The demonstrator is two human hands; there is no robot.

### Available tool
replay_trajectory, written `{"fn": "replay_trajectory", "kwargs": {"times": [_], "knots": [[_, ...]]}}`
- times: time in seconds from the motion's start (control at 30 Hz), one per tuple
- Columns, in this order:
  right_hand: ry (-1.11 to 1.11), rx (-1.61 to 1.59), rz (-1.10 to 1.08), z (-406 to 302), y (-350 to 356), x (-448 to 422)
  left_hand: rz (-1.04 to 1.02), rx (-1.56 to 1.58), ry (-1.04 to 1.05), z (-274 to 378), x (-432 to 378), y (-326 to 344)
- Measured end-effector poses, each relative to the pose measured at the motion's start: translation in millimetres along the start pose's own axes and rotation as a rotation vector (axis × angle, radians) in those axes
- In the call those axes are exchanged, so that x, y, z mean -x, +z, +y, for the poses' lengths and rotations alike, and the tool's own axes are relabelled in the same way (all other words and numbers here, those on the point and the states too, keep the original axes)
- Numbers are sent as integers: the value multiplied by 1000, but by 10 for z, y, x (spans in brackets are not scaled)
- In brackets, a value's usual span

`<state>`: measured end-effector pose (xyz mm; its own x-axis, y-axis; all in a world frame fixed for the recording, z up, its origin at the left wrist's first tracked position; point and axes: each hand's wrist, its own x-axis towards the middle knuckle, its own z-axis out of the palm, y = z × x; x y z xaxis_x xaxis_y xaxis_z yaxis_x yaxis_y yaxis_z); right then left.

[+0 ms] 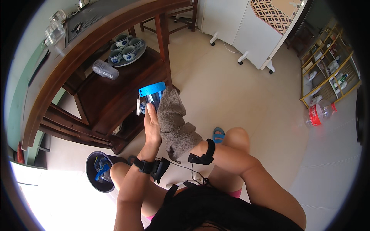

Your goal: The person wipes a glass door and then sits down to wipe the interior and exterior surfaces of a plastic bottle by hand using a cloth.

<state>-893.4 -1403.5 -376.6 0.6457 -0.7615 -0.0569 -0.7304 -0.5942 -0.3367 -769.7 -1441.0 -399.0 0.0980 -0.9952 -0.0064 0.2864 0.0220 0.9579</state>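
Observation:
My left hand (151,124) is wrapped around the near side of a dark, see-through container (153,98) with a bright blue band or lid (152,89) at its top. A narrow pale piece (138,106) hangs beside it from a cord. Against the container's right side lies a grey-brown terry towel (173,124). The towel covers my right hand completely, so its fingers are hidden. Both wrists wear black straps with small boxes, and a thin cable runs between them.
On the left, a dark wooden tea table (124,83) bears stacked clear plastic cups (105,69) and a plate (136,59) of blue-and-white cups. Below stands a dark bin (89,173). A plastic bottle (315,115), shelving (329,75) and a wheeled white screen (245,31) are to the right.

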Motion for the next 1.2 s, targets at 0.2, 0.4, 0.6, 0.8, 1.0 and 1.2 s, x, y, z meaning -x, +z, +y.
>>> {"fn": "replay_trajectory", "kwargs": {"times": [0.2, 0.4, 0.6, 0.8, 1.0, 1.2], "knots": [[490, -255, -28, 374, -39, -170, 46, -472, 157, 58, 221, 242], [-105, -355, 607, 708, 162, -220, 75, -756, 237, 120, 225, 138], [32, -359, 635, 276, -298, -155, 19, -907, 164, 241, 202, 23], [108, -177, 596, 370, -294, -83, -53, -1060, 370, 281, 277, 17], [122, -259, 649, 435, -477, -108, -60, -1080, 441, 222, 274, 116], [177, -1039, 624, 344, -376, -282, -46, -612, 78, 251, 300, 130]]}}
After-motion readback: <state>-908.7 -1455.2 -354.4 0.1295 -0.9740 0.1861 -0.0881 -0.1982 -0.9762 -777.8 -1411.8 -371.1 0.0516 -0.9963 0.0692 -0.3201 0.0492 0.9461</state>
